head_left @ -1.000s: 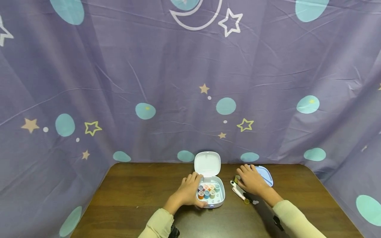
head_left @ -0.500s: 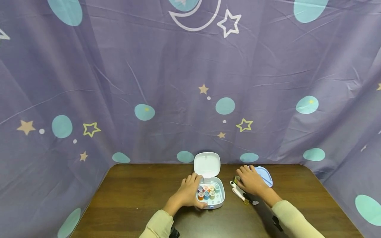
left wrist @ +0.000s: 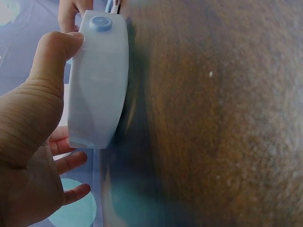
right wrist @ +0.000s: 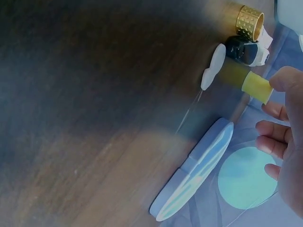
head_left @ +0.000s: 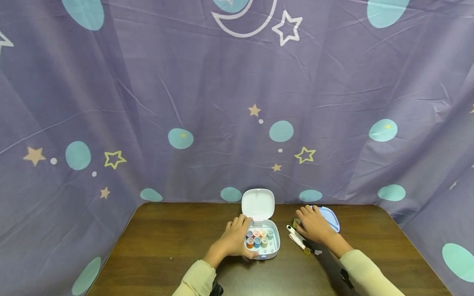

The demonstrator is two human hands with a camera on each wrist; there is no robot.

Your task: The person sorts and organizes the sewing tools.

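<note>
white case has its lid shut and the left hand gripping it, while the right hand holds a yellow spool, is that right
Not quite: the lid stands open, as the head view shows. The left hand does grip the white case, and the right hand holds a yellow spool.

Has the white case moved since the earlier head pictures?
No; in the head view, the white case keeps its place against the back edge of the table.

Left hand in wide grip, right hand in pinch
</note>
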